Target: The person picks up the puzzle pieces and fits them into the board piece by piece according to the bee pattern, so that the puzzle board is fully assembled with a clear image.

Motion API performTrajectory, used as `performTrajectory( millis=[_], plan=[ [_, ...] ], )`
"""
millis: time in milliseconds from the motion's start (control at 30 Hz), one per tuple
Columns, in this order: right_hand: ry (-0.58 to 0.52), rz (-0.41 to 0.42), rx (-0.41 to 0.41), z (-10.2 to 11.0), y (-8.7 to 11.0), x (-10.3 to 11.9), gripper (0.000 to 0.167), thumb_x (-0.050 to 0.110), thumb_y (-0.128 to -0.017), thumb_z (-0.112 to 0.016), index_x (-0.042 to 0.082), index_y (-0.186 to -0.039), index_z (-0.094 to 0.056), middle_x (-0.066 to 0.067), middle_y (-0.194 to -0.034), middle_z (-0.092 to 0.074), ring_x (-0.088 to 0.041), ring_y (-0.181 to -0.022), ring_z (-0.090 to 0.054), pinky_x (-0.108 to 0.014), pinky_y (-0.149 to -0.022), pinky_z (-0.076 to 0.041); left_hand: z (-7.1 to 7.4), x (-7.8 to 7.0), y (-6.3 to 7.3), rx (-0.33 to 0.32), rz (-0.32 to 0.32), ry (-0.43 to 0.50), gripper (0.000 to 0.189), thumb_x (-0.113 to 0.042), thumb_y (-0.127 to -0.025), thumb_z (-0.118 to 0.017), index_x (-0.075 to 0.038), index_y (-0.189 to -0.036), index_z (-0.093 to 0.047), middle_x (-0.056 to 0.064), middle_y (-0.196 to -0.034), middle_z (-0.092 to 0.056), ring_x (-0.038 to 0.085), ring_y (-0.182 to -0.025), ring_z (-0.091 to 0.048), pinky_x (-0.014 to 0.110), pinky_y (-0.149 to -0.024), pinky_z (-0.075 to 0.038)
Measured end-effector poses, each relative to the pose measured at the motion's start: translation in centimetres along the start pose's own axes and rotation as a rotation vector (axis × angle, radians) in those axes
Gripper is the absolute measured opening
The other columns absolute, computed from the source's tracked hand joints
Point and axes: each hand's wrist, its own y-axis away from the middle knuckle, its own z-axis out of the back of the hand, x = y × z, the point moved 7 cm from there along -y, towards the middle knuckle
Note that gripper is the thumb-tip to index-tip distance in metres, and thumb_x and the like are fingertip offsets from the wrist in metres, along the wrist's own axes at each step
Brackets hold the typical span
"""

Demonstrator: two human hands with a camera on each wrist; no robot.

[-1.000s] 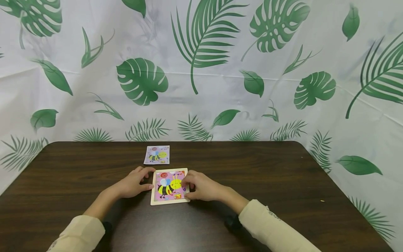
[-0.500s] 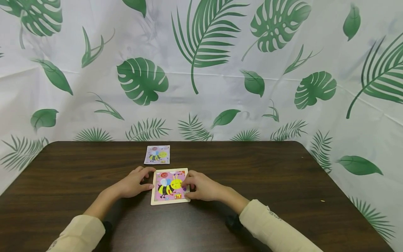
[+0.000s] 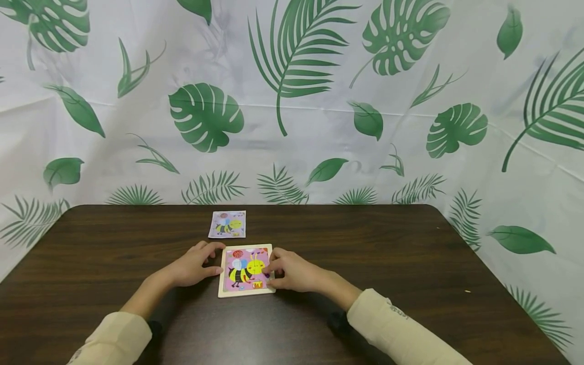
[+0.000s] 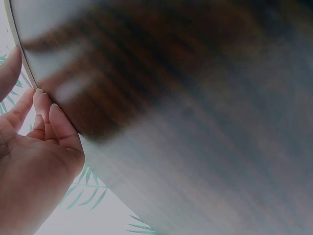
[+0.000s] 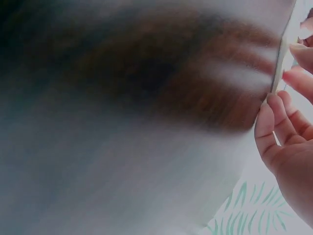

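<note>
A square jigsaw puzzle in a pale wooden tray lies on the dark table, its picture a yellow-and-black bee on pink. At its left edge is my left hand, index finger at the upper corner and thumb lower down, both touching the rim. My right hand reaches over the right rim, thumb and bent index finger at a puzzle piece near the bee's face, mostly covered by the fingers. In the left wrist view the tray edge meets the fingertips; the right wrist view shows the right fingers beside the rim.
Behind the puzzle lies a picture card with the same bee. The brown wood-grain table ends at a white cloth with green leaves. A small pale scrap lies on the right.
The right index finger and thumb shift very slightly over the right part of the puzzle. The left hand, tray and card stay where they were.
</note>
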Motion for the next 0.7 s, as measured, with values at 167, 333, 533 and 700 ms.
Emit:
performTrajectory(
  millis=[167,333,533,700],
  plan=[
    [0.016,0.003,-0.002,-0.1,0.0,-0.1,0.031,0.017,-0.082,-0.069,0.008,-0.111,-0.067,0.002,-0.091,-0.046,-0.010,-0.077,-0.043,-0.017,-0.062,-0.037,0.0,0.0,0.1,0.000,-0.004,0.001,0.051,-0.024,-0.085,-0.065,-0.004,-0.126,-0.043,0.011,-0.100,-0.044,0.029,-0.091,-0.043,0.046,-0.077,-0.039],
    [0.009,-0.003,-0.004,-0.1,0.2,-0.3,0.030,0.018,-0.082,-0.069,0.009,-0.111,-0.067,0.001,-0.087,-0.047,-0.011,-0.075,-0.043,-0.018,-0.061,-0.036,-0.1,0.1,0.1,-0.003,-0.008,-0.004,0.051,-0.025,-0.085,-0.065,-0.005,-0.126,-0.043,0.011,-0.100,-0.044,0.029,-0.091,-0.043,0.047,-0.077,-0.039],
    [0.008,0.036,-0.028,0.3,1.0,-0.9,0.031,0.018,-0.084,-0.067,0.009,-0.113,-0.064,-0.001,-0.090,-0.050,-0.012,-0.077,-0.045,-0.019,-0.065,-0.039,-0.1,0.0,0.2,-0.012,-0.009,-0.011,0.050,-0.023,-0.085,-0.065,-0.004,-0.126,-0.044,0.010,-0.100,-0.045,0.028,-0.092,-0.044,0.046,-0.078,-0.039],
    [0.066,0.042,-0.110,1.8,2.7,-2.5,0.034,0.024,-0.087,-0.064,0.005,-0.116,-0.060,-0.004,-0.099,-0.054,-0.015,-0.086,-0.051,-0.026,-0.076,-0.044,0.2,0.0,0.1,-0.012,-0.013,-0.025,0.052,-0.023,-0.084,-0.066,-0.002,-0.127,-0.044,0.010,-0.100,-0.047,0.025,-0.090,-0.047,0.044,-0.078,-0.040]
  ],
)
